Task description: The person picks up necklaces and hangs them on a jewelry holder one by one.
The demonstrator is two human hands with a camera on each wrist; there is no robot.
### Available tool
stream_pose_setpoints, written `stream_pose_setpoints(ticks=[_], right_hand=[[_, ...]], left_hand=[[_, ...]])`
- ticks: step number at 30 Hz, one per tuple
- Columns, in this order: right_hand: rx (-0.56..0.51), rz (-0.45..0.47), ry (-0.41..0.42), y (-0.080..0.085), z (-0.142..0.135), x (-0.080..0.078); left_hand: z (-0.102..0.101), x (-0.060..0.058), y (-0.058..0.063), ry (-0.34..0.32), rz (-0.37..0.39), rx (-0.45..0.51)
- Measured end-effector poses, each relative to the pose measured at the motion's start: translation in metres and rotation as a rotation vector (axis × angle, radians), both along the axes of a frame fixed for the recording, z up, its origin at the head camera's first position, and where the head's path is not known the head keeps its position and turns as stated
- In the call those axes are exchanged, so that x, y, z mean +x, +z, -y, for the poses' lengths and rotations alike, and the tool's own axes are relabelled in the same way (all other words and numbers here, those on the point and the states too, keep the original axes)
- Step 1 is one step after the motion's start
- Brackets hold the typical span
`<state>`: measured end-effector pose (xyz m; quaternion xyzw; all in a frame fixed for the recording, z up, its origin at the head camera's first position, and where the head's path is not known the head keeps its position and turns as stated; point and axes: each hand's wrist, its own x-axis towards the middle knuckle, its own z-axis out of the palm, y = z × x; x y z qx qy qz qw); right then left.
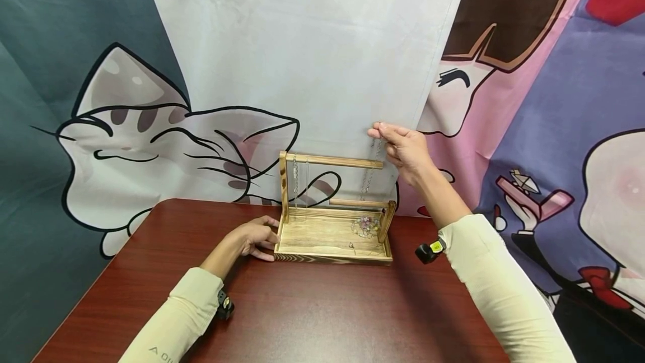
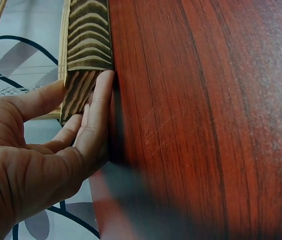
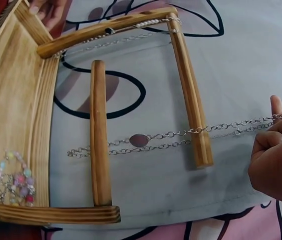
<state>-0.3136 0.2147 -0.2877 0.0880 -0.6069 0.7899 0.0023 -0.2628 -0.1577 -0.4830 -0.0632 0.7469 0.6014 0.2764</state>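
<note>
"Where is the necklace (image 3: 139,140)?"
"It hangs right of centre in the head view; the right hand (image 1: 407,151) pinches its top. The left hand (image 1: 256,235) grips the wooden stand (image 1: 332,258) at lower centre."
"How will it handle?"
"Probably light, limp, slippery, maybe fragile; better to pinch the top gently."

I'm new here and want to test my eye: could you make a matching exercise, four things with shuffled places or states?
1. Silver chain necklace with oval pendant
2. Multicoloured bead strand
3. Red-brown wood-grain table
4. Person's left hand

A. Under the pale rectangular wooden tray
B. Gripping one end of the tray
C. Lying inside the tray
D. Held up by the right hand

Pairs: 1-D; 2-C; 3-A; 4-B
</note>
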Motion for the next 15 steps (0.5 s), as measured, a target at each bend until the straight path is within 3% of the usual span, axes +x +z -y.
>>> stream_pose_setpoints(ticks=[15], right_hand=[[0.038, 0.009, 0.024, -0.009, 0.027, 0.001]], left_hand=[[0.0, 0.001, 0.0, 0.0, -0.003, 0.003]])
